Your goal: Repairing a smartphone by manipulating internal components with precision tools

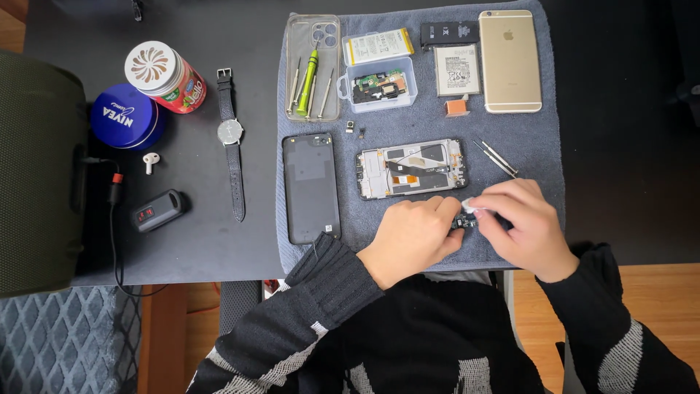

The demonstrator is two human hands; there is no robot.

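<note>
The dark worktop (219, 241) fills the upper frame, its near edge running across the lower middle, with bare room at far right. A grey towel (539, 146) (soft, looped pile) covers the centre. On it lie a black phone back (311, 186) and an opened phone frame (410, 168). Near the towel's lower edge, the left hand (412, 237) pinches a small dark part (462, 222); the right hand (521, 222) presses a white wipe (470, 206) against it.

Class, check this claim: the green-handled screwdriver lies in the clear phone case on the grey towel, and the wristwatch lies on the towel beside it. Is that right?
Not quite. The head view shows the wristwatch on the black table, left of the grey towel, not on it. The green-handled screwdriver does lie in the clear phone case on the towel.
</note>
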